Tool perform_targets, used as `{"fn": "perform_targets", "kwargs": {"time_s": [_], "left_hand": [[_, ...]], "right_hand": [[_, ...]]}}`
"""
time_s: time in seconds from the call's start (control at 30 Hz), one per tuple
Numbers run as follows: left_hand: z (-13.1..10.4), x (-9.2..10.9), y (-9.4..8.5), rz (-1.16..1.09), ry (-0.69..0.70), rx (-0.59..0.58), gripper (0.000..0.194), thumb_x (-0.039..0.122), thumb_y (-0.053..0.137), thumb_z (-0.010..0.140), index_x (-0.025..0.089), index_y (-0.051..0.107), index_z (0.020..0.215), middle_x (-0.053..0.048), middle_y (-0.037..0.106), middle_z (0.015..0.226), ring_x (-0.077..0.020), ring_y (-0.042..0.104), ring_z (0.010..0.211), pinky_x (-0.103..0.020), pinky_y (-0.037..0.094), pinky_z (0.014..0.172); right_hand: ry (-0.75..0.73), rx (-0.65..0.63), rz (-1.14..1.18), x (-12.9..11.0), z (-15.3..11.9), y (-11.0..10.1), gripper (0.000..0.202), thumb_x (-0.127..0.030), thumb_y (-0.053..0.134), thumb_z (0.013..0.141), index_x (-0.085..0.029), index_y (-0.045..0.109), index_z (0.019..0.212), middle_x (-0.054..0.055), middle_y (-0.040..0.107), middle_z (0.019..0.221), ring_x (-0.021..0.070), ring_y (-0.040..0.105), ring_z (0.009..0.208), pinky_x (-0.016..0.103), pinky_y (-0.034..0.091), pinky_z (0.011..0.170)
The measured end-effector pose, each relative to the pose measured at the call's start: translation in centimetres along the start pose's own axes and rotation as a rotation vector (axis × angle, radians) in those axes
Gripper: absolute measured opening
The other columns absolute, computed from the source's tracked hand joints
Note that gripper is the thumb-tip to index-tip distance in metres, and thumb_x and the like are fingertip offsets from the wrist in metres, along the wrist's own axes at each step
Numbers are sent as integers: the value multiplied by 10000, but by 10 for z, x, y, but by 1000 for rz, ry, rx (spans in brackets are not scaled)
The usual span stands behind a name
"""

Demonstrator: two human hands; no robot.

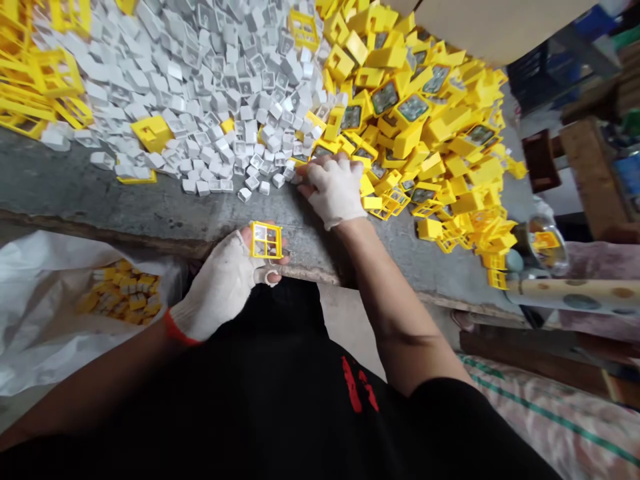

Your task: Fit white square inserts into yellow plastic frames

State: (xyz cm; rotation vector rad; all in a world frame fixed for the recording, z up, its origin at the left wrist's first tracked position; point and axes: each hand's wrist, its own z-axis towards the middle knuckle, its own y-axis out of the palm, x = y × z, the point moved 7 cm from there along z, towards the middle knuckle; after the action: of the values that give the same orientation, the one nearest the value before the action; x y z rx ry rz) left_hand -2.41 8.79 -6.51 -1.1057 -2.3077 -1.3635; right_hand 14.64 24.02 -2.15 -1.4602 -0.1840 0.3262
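My left hand (225, 280), in a white fingerless glove with a red cuff, grips a small yellow four-pane frame (266, 240) by its edge, just over the table's front edge. Its face is turned up toward me. My right hand (336, 188), gloved in the same way, reaches down where the heap of small white hollow caps (240, 87) meets the heap of yellow box-shaped pieces (415, 133). Its fingertips are among the pieces, so I cannot see whether they hold anything.
More yellow frames (37, 80) lie piled at the far left of the grey table (150, 217). A white plastic sack (30, 300) with yellow-and-white pieces (125, 290) stands below left. At the right are a patterned roll (580, 295) and a clear container (549, 245).
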Motion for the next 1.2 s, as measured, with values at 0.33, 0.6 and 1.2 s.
{"fn": "perform_targets", "kwargs": {"time_s": [0.33,0.6,1.2], "left_hand": [[-7,8,8,97,-7,109,191,328,662,1119,163,709,1034,-108,800,947,-218,762,704,-252,533,496],[-3,2,2,117,-21,113,230,391,692,1101,163,707,1122,-118,798,946,-235,762,693,-260,518,498],[-5,-4,6,125,11,55,204,342,748,1074,140,769,1088,-129,815,986,-231,780,778,-258,578,539]], "right_hand": [[-116,-15,-86,-6,-35,19,294,-301,533,1137,-247,775,1296,153,772,1331,434,592,1372,681,470,1124],[-93,1,143,12,-30,5,232,-309,701,1024,-264,795,1231,136,826,1257,397,694,1254,639,528,1089],[-161,119,395,15,-49,-13,260,-346,771,1039,-268,818,1282,81,865,1201,314,778,1142,549,587,1094]]}}
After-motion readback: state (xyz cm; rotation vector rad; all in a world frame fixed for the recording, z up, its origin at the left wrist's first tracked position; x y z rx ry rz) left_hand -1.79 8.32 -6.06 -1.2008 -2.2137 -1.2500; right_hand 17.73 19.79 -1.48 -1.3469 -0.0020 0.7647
